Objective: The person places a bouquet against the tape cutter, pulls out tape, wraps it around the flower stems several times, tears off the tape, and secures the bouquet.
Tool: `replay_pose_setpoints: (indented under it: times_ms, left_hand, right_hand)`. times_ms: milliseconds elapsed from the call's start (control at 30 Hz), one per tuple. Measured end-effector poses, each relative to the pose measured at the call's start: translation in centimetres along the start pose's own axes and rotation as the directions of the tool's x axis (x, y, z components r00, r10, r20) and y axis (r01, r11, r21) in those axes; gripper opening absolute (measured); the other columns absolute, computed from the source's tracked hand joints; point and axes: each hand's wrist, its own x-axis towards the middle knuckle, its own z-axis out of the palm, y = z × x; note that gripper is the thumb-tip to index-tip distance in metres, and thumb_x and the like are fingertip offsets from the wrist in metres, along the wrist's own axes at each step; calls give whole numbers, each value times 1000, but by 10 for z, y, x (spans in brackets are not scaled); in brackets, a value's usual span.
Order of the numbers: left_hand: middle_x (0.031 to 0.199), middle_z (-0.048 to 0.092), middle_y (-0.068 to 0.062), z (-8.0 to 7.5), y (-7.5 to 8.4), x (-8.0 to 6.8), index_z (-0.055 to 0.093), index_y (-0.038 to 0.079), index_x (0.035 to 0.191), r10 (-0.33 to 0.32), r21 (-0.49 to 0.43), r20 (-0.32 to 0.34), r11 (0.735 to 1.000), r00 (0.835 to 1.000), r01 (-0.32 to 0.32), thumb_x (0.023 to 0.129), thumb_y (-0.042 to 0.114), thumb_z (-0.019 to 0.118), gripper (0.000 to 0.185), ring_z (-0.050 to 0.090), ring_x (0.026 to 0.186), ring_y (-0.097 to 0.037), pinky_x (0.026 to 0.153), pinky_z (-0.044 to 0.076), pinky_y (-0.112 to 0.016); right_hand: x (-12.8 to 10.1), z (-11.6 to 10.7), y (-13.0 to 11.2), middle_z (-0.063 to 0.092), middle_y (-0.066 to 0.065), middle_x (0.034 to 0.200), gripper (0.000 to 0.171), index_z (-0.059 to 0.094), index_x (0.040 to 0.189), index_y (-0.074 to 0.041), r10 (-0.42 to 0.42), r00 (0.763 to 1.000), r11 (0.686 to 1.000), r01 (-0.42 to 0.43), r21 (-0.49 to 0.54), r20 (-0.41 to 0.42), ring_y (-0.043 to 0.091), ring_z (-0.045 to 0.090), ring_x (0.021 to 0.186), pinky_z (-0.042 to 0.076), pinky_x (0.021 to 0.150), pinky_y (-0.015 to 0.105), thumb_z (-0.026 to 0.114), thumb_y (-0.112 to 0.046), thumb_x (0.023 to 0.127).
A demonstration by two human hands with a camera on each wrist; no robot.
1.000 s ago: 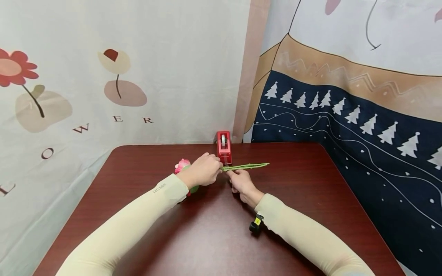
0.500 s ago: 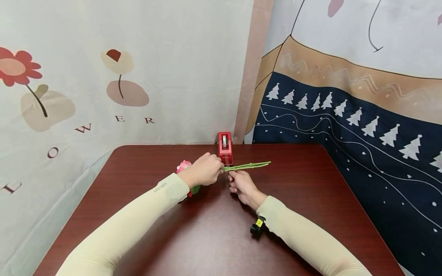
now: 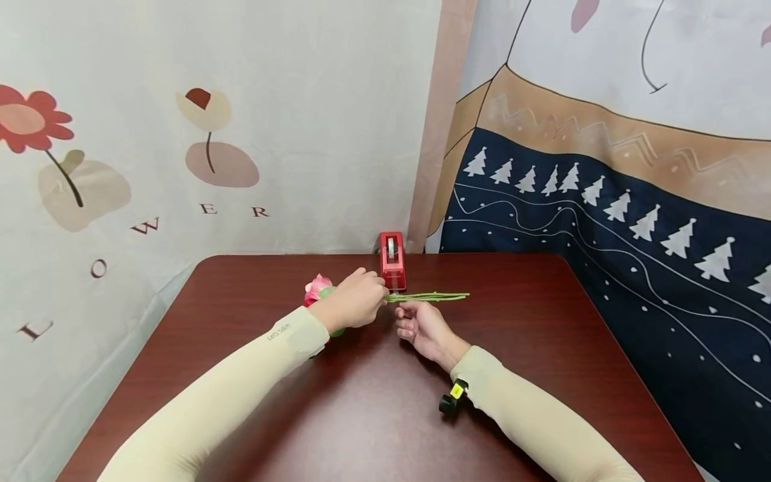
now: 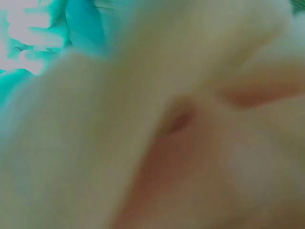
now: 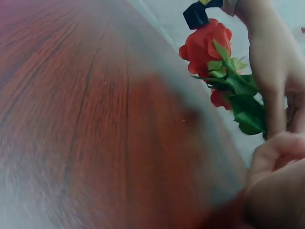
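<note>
My left hand [image 3: 369, 298] grips a bunch of artificial flowers by the green stems [image 3: 430, 296], which lie level and point right just above the table. A pink bloom [image 3: 316, 287] shows behind that hand's wrist. In the right wrist view a red rose [image 5: 206, 44] with green leaves [image 5: 240, 98] sits beside the left hand [image 5: 272, 62]. My right hand [image 3: 412, 321] rests on the table just below the stems, fingers loosely curled, holding nothing. The left wrist view is a blur of sleeve and skin.
A red tape dispenser [image 3: 392, 260] stands at the table's far edge, just behind the hands. The dark red table [image 3: 542, 321] is backed by printed cloth hangings on the left and right. A small black device [image 3: 452, 397] is strapped to my right wrist.
My right hand has let go of the stems and drawn back toward me. The stems have dropped slightly and lie more level. The left hand keeps its grip.
</note>
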Motion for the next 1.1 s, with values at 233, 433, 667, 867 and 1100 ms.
replay_pose_setpoints:
  times_ms: [233, 433, 667, 867, 1100]
  left_hand:
    - [97, 78, -4, 2, -6, -5, 84, 13, 98, 30, 78, -51, 997, 998, -26, 98, 15, 78, 6, 65, 96, -26, 86, 47, -41]
    - [101, 78, -7, 2, -7, -9, 83, 10, 102, 67, 141, -82, 988, 994, -55, 100, 16, 77, 9, 64, 97, -26, 88, 48, -41]
    - [102, 76, -5, 5, -3, -6, 83, 11, 103, 143, 268, -120, 957, 982, -106, 98, 18, 78, 9, 65, 102, -26, 91, 48, -40]
    - [100, 75, -4, 8, -1, -8, 84, 12, 106, 222, 426, -180, 896, 958, -127, 101, 19, 80, 9, 64, 102, -25, 90, 45, -38]
    - [93, 72, -3, 7, 4, -12, 85, 12, 99, 265, 539, -228, 836, 937, -105, 102, 16, 78, 8, 62, 95, -24, 87, 43, -37]
  right_hand:
    - [-20, 4, -32, 62, 5, 72, 29, 78, 127, -2, -225, 974, 695, 190, -694, 41, 10, 45, 52, 40, 50, 23, 63, -19, 109]
    - [-16, 8, -69, 82, 6, 109, 20, 86, 116, -13, -462, 844, -6, 305, -952, 273, 18, 68, 94, 60, 86, 37, 70, -20, 106]
    - [10, -3, -89, 82, 12, 108, 28, 82, 125, -5, -108, 936, -126, 320, -939, 334, 22, 70, 94, 60, 91, 38, 61, -20, 113]
    - [33, -11, -108, 79, 12, 95, 34, 78, 121, 3, 184, 938, 133, 271, -953, 292, 24, 76, 86, 65, 88, 38, 54, -20, 116]
    - [41, -21, -113, 69, 4, 88, 35, 76, 127, 4, 285, 915, 306, 194, -932, 284, 15, 66, 78, 63, 79, 30, 57, -22, 116]
